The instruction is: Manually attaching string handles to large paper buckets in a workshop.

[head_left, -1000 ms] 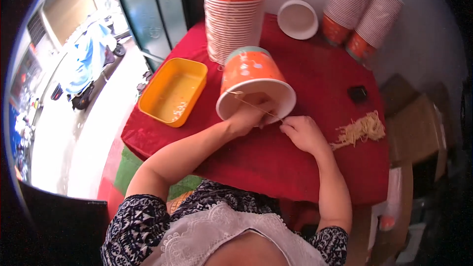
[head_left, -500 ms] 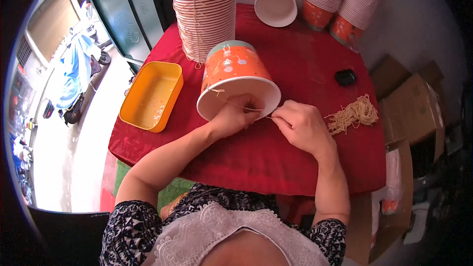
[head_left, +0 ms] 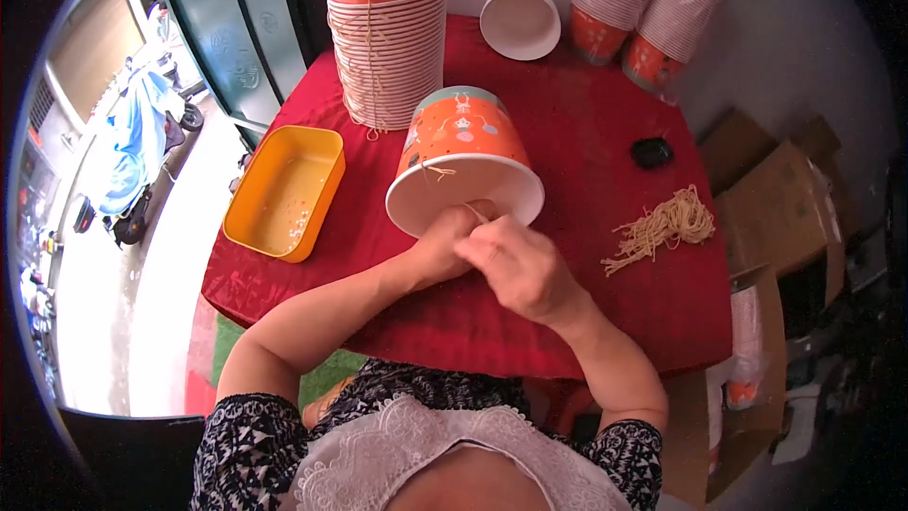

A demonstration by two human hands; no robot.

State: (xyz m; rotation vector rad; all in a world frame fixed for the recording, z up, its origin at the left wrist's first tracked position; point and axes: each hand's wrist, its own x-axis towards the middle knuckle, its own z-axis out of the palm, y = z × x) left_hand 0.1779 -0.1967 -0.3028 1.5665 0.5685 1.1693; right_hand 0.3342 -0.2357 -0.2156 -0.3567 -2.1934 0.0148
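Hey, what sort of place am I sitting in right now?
Probably a small workroom or shopfront beside a street. An orange paper bucket and a tall stack of nested buckets share the red-covered table, and a blue-draped motorbike stands just outside.

A red cloth (head_left: 586,132) covers the worktop (head_left: 653,322), near a pale grey wall (head_left: 757,47). At left stands a greenish metal door (head_left: 227,47); beyond it the pavement (head_left: 170,303) glares almost white. Green matting (head_left: 323,377), perhaps artificial turf, lies underfoot.
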